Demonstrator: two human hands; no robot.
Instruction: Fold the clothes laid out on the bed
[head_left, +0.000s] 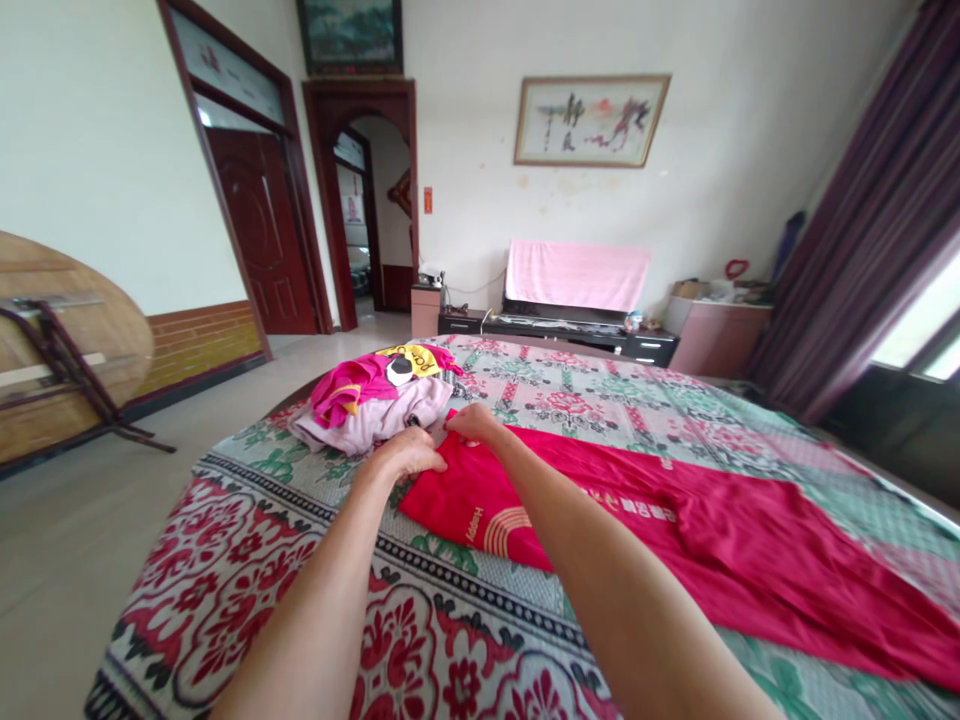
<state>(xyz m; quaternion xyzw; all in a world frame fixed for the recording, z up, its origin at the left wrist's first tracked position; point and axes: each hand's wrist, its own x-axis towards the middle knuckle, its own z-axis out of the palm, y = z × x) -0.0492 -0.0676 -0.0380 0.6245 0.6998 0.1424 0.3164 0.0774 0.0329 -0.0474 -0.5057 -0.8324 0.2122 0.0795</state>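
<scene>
A red garment point(675, 530) with white and gold print lies spread across the patterned bedspread point(247, 540). Both my arms reach forward to its far left end. My left hand point(411, 452) rests closed on the near corner of that end. My right hand point(472, 423) pinches the upper edge of the same end, fingers curled on the cloth. Just beyond my hands sits a small pile of clothes point(375, 400) in pink, yellow and pale lilac.
A folded round wooden table point(67, 330) leans against the left wall. Dark red doors point(262, 240) open at the back left. A low TV stand under a pink cloth point(574, 275) stands behind the bed. Purple curtains point(870, 220) hang at the right.
</scene>
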